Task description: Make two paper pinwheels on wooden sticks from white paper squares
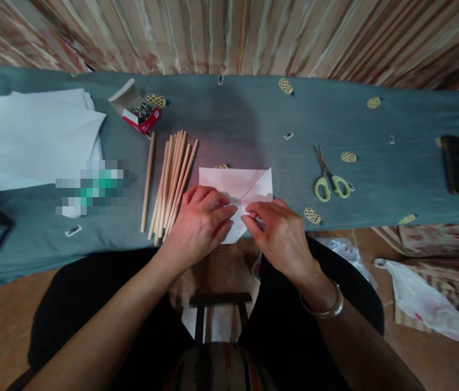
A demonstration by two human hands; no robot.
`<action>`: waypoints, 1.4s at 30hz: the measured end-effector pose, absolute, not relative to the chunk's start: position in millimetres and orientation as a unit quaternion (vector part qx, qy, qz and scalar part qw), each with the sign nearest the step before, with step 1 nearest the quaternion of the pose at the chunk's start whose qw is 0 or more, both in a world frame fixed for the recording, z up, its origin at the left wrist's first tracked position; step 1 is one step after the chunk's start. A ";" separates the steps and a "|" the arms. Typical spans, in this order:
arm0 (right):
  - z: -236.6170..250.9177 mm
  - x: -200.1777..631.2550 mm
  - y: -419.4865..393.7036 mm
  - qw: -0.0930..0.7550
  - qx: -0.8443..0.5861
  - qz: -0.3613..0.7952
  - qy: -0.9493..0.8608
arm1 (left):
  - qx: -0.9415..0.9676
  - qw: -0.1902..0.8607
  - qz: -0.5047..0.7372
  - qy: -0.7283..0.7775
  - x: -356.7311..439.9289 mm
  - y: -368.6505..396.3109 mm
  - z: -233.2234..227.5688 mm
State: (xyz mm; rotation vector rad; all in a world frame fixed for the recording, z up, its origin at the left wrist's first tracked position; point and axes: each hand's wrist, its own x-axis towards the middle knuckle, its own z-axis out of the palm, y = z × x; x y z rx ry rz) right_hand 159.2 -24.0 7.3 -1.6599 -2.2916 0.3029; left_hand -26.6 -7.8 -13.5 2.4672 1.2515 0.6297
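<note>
So they were mid-fold on a white sheet of paper lying at the near edge of the worktop, right in front of them. Left hand was laid flat over the paper's left part, fingers together, pinning it down. Right hand had its fingertips pinched on a folded flap near the middle, where the creases meet. Looked to me like the creasing stage: corners were already turned in. Next move probably needed a firm press along that edge without the sheet slipping. A bundle of wooden sticks lay just left of the paper, scissors off to the right, a stack of blank sheets far left.
</note>
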 end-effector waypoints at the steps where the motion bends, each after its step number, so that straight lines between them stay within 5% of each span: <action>1: 7.5 159.1 -24.6 0.146 -0.574 0.101 -0.799 | 0.860 0.149 0.219 0.435 -26.3 -7.9 -13.5; 42: -4.7 154.0 -33.8 0.157 -0.486 0.045 -0.859 | 0.780 0.202 0.327 0.494 -31.7 14.1 -5.3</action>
